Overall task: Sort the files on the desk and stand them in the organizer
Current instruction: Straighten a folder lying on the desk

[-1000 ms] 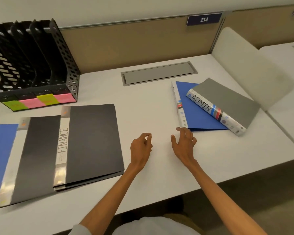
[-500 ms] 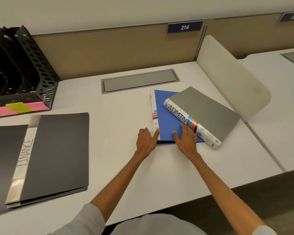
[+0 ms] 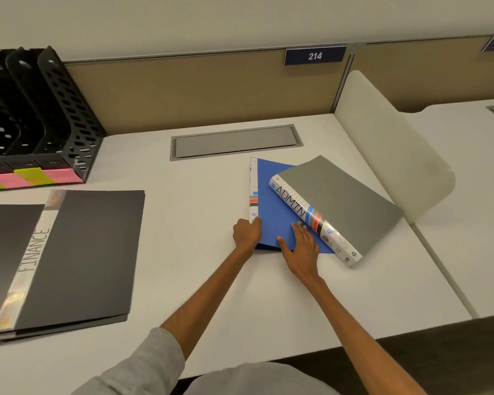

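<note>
Head cam, looking down at white surface (image 3: 206, 212). Blue file (image 3: 274, 212) lies flat right of centre, white spine strip along its left edge. Grey ADMIN binder (image 3: 340, 201) sits on top of it at an angle, covering its right part, spine label facing up-left. Left hand (image 3: 247, 232) at the blue file's near-left corner, grip curled on the spine edge, fingers closed around it; can't tell if the corner is lifted. Right hand (image 3: 301, 246) flat on the blue cover, grip apart, fingers spread, tips just beside the ADMIN spine, nothing clamped. Black FINANCE file (image 3: 77, 258) lies flat far left, w/ another dark file (image 3: 9, 238) partly under it at frame edge. Black organizer (image 3: 40, 109) stands at back-left corner against the partition (image 3: 197, 92), slots look empty as far as visible, pink & green sticky notes (image 3: 32, 178) along its front base. Grey cable hatch (image 3: 236, 141) set in surface behind the blue file. Sign 214 (image 3: 315, 55) on partition.
</note>
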